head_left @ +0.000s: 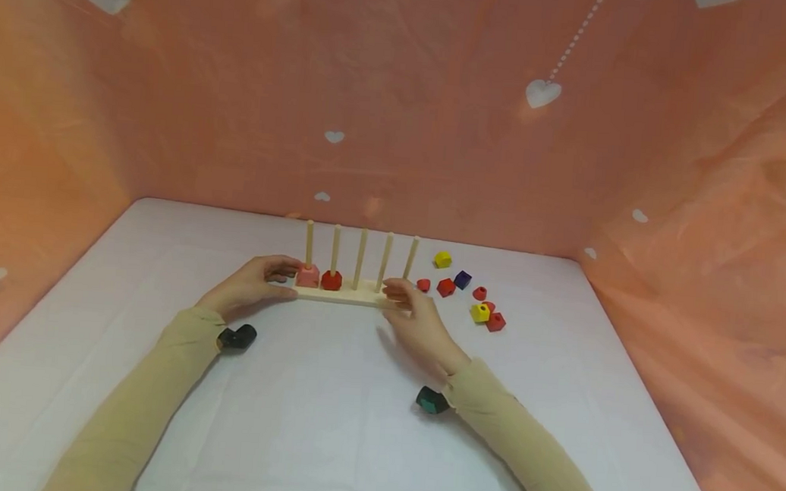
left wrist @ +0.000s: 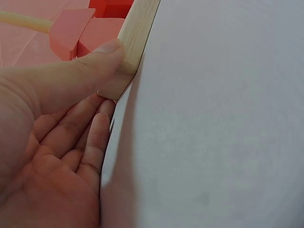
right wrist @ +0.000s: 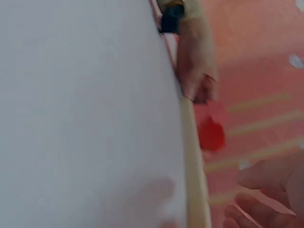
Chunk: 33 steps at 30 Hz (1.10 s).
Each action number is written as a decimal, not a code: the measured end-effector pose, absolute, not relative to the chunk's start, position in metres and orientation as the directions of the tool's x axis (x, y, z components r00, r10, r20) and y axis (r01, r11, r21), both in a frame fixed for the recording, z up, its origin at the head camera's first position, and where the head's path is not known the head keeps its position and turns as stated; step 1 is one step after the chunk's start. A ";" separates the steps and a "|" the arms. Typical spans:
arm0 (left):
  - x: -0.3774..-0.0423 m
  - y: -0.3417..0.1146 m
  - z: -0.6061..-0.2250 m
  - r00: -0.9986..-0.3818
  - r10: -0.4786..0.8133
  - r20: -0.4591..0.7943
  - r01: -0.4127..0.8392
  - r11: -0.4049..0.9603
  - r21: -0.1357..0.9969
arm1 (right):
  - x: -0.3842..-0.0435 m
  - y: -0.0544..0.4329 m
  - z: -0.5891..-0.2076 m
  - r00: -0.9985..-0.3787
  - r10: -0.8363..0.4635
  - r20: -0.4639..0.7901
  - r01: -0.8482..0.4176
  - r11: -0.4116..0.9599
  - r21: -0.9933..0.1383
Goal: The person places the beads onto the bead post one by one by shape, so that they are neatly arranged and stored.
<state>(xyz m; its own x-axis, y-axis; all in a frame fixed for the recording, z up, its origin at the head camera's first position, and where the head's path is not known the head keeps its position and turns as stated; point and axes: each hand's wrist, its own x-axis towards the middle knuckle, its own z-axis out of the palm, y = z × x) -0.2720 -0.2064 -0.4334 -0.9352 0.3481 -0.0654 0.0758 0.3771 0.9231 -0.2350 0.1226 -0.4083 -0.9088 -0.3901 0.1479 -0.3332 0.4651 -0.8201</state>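
A wooden peg stand (head_left: 344,297) with several upright pegs stands near the back of the table. A pink block (head_left: 307,277) sits at the foot of its leftmost peg, and a red block (head_left: 332,281) is on the peg beside it. My left hand (head_left: 248,284) holds the stand's left end; in the left wrist view its thumb (left wrist: 80,78) presses on the wooden base (left wrist: 142,31), fingers behind the end. My right hand (head_left: 422,323) hovers in front of the stand's right end, fingers loosely bent and nothing between them.
Right of the stand lie loose beads: a yellow one (head_left: 443,260) at the back, a dark purple cube (head_left: 462,280), several red pieces (head_left: 446,287) and a yellow cube (head_left: 480,313) farther forward. A pink-orange curtain (head_left: 398,177) closes off the table's back and sides.
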 end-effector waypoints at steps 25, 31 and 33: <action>-0.272 -0.205 -0.432 -0.940 0.335 -0.057 0.073 0.363 0.929 | -0.247 0.263 -0.383 -0.980 -0.187 0.070 -0.190 0.763 -0.618; -0.271 -0.203 -0.432 -0.943 0.331 -0.039 0.096 0.381 0.920 | -0.247 0.262 -0.384 -0.988 -0.156 -0.001 -0.124 0.790 -0.600; -0.271 -0.203 -0.432 -0.944 0.328 -0.037 0.098 0.386 0.917 | -0.248 0.262 -0.385 -0.989 -0.151 -0.006 -0.117 0.790 -0.602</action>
<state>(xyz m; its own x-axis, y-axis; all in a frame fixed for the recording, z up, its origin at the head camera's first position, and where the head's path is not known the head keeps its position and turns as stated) -0.2711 -0.2029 -0.4319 -0.9441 0.3275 -0.0374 0.0976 0.3859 0.9174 -0.2480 0.2620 -0.3855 -0.9885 -0.1509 -0.0058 -0.1171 0.7902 -0.6015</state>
